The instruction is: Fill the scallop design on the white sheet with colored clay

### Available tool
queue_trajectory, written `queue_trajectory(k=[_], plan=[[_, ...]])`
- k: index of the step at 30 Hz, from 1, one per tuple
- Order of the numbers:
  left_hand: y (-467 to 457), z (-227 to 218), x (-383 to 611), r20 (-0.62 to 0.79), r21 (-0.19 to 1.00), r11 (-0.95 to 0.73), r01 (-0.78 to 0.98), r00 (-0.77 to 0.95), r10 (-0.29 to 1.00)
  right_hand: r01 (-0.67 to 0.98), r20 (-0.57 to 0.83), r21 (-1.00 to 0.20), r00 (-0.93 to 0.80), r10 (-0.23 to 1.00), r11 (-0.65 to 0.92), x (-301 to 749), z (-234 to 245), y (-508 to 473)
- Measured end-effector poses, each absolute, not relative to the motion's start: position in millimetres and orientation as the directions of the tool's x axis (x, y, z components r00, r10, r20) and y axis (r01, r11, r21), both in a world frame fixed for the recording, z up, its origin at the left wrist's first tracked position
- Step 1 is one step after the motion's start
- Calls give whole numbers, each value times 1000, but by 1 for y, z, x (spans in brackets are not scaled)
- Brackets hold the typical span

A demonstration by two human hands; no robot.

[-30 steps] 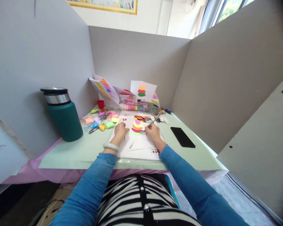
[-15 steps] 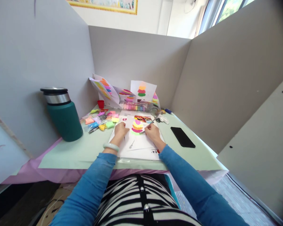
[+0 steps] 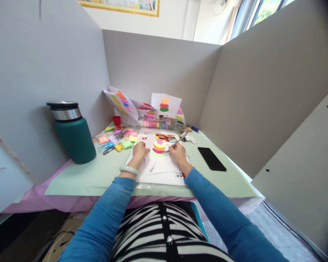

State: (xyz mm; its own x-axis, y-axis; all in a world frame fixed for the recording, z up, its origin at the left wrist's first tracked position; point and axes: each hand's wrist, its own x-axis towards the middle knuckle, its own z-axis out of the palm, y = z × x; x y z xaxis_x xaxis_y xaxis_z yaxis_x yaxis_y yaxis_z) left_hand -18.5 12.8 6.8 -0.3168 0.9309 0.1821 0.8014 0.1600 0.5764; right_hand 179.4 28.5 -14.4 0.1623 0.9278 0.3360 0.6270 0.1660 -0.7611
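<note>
A white sheet [image 3: 164, 168] lies on the desk in front of me, bearing a stack of coloured clay layers [image 3: 159, 146] in pink, yellow, orange and green. My left hand [image 3: 140, 153] rests on the sheet's left part, fingers curled, pressing it down beside the clay. My right hand [image 3: 177, 152] is closed on a thin metal tool [image 3: 177, 141], whose tip touches the right edge of the clay layers. A pale bangle [image 3: 128, 169] circles my left wrist.
A green flask [image 3: 72, 133] stands at the left. Small clay packets [image 3: 117, 140] lie behind my left hand. A black phone [image 3: 211, 158] lies at the right. Finished coloured sheets [image 3: 165, 104] and a clay box [image 3: 155, 123] lean against the back partition. Grey partitions enclose the desk.
My right hand with the tool has shifted slightly along the clay's right edge. My left hand has stayed where it was.
</note>
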Motion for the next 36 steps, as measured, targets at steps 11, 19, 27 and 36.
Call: queue_trajectory(k=[11,19,27,36], plan=[[11,10,-18,170,576,163,801,-313,934,629,334,-757,145,931,174,182,-13,27],[13,8,-18,167,574,172,800,-321,932,737,340,-664,152,928,122,179,-11,24],[12,8,-18,174,584,167,794,-324,930,713,369,-672,89,925,199,176,-11,22],[13,7,-18,173,580,164,798,-318,932,718,388,-675,147,910,172,178,-14,25]])
